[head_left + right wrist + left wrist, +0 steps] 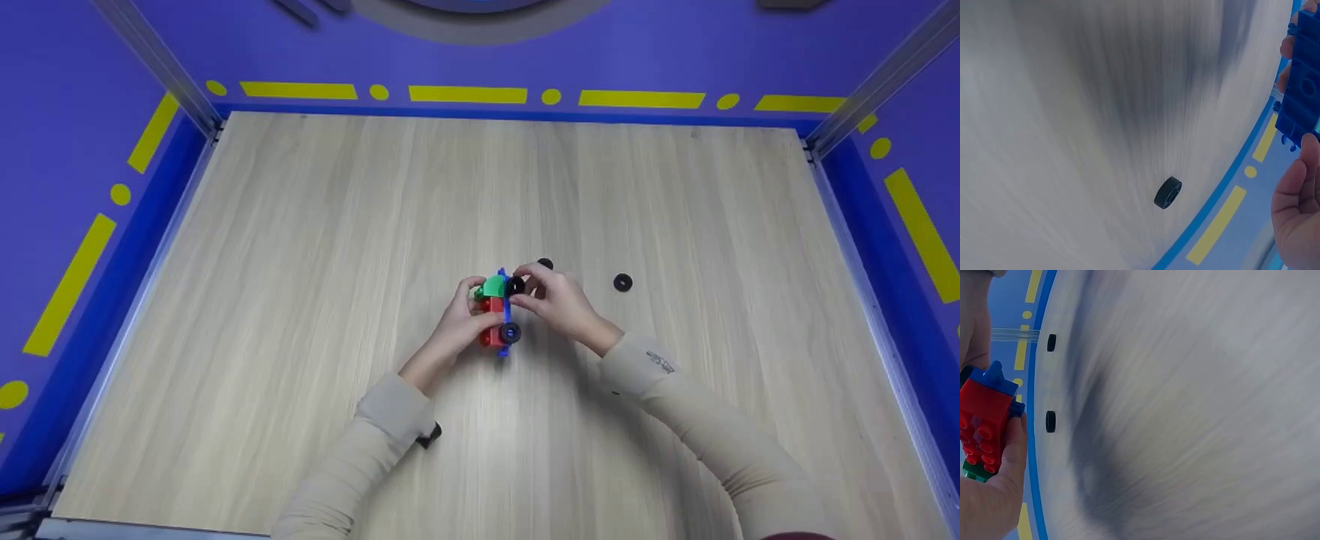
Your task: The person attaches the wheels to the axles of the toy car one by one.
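Note:
My left hand (463,319) grips a toy car built from building bricks, tilted on its side above the table. The car has a blue base (1302,84), a red brick (985,405) with studs, and a green brick (493,286) at its far end. One black wheel (511,333) sits on the near end of the base. At the far end, my right hand (559,300) pinches another black wheel (515,286) against the base's side between thumb and fingers. In the right wrist view the underside of the base faces the camera.
Two loose black wheels lie on the wooden table (337,247): one wheel (545,264) just beyond my right hand, the other wheel (622,283) farther right. Blue walls (465,67) with yellow marks enclose the table at the back and sides.

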A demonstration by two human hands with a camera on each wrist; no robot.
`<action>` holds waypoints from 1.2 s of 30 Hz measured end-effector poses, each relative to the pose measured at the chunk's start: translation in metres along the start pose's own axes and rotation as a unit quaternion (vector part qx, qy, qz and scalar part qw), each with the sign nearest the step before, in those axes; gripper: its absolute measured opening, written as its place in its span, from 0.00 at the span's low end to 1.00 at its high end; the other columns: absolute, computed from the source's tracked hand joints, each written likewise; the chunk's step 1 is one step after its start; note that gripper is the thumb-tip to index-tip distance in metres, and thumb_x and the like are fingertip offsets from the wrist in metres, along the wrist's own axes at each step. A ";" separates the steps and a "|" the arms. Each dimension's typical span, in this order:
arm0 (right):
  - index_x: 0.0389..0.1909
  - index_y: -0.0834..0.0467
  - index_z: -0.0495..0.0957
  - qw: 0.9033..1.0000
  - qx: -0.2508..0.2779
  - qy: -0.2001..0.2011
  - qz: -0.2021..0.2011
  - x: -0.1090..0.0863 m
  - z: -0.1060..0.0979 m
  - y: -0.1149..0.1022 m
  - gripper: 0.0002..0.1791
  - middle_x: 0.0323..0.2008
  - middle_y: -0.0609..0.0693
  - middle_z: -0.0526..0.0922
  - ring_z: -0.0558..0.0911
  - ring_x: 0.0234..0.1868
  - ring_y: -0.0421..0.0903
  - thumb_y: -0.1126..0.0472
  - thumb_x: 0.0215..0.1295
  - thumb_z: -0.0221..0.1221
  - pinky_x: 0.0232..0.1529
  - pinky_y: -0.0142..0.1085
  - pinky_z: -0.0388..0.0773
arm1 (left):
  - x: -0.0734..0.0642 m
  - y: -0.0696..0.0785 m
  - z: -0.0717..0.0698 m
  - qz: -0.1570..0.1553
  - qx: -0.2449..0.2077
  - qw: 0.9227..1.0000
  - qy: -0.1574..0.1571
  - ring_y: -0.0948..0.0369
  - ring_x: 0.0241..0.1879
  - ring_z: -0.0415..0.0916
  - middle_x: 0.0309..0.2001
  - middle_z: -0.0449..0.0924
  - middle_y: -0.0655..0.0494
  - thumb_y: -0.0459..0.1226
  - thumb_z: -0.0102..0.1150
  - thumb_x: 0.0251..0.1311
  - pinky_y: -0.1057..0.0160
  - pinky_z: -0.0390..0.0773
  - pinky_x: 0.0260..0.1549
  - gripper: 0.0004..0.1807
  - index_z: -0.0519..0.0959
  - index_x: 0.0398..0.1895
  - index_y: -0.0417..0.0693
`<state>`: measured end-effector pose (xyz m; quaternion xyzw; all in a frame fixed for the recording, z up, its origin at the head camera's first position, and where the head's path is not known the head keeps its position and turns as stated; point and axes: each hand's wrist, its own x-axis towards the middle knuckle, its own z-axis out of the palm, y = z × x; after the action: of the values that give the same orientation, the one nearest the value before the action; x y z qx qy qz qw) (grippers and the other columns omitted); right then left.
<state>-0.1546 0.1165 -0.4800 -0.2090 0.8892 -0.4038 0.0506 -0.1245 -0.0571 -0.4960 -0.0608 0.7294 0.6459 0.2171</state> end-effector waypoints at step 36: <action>0.40 0.61 0.74 0.997 -0.023 0.050 -0.058 -0.004 0.004 -0.002 0.15 0.29 0.53 0.80 0.77 0.26 0.41 0.61 0.52 0.61 0.28 0.31 0.75 | -0.023 0.030 0.002 0.017 0.021 0.999 -0.031 0.53 0.49 0.68 0.54 0.66 0.38 0.34 0.54 0.54 0.60 0.74 0.43 0.33 0.53 0.63 0.48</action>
<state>-0.1494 0.1137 -0.4812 -0.2404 0.8862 -0.3955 -0.0226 -0.1140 -0.0548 -0.4598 -0.0236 0.7365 0.6357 0.2298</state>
